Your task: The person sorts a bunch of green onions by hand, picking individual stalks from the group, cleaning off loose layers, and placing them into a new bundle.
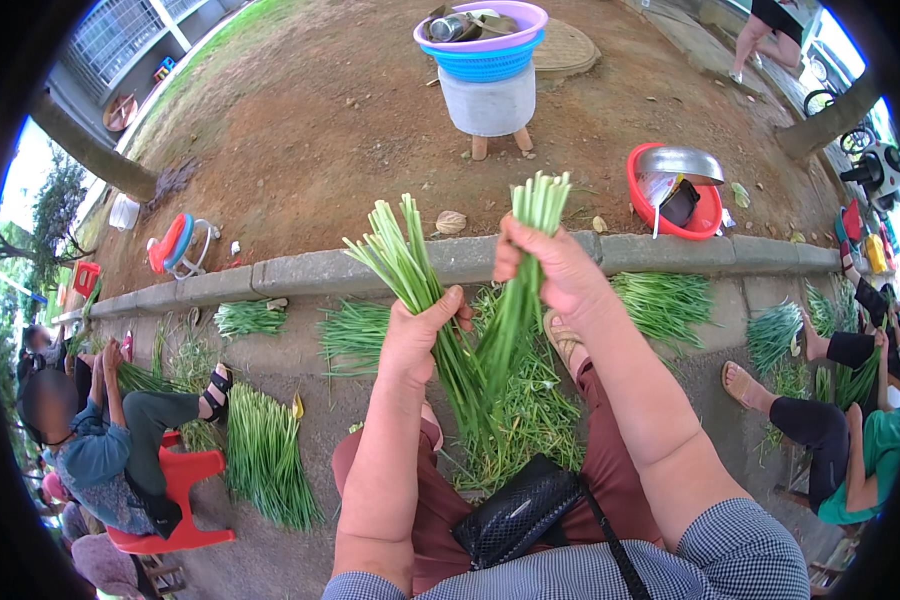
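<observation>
My left hand (pixel 417 335) is closed round a bunch of long green stalks (pixel 400 255), which look like garlic chives, their pale cut ends fanned up and to the left. Slightly higher and to the right, my right hand (pixel 550 262) grips a second, tighter bunch of the same stalks (pixel 540 205), pale ends upward. Below the hands the green leaf ends of both bunches hang down and come together. Under them, between my feet, lies a loose heap of trimmed leaves and scraps (pixel 525 425).
Bundles of chives lie along the stone kerb (pixel 315 272), with a larger pile (pixel 268 455) at left. Beyond it stand a red basin (pixel 708 215) and stacked baskets (pixel 485 58) on a stool. Co-workers sit at left (pixel 120 450) and right (pixel 870 440). A black bag (pixel 518 510) rests on my lap.
</observation>
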A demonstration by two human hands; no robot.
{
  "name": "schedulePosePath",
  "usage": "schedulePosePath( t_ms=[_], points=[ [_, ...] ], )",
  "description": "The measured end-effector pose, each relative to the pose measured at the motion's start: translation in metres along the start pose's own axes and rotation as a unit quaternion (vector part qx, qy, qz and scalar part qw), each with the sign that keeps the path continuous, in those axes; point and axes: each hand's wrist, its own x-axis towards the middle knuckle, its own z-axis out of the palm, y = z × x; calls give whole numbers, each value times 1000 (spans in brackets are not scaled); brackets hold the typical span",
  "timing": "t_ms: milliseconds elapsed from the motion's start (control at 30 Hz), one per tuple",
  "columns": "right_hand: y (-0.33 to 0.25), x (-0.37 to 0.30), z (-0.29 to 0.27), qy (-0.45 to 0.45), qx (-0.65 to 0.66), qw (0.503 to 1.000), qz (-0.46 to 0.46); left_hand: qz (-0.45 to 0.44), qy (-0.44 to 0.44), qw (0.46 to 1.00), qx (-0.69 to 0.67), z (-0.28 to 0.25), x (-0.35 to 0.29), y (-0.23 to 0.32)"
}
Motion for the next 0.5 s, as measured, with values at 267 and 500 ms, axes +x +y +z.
schedulePosePath(
  t_ms=[267,500],
  points=[
    [-16,-4,-13,-31,-122,992,2,87,9,996,-3,-17,2,6],
    [33,-9,13,-167,-82,971,149,190,-29,981,-6,-11,1,19]
  ],
)
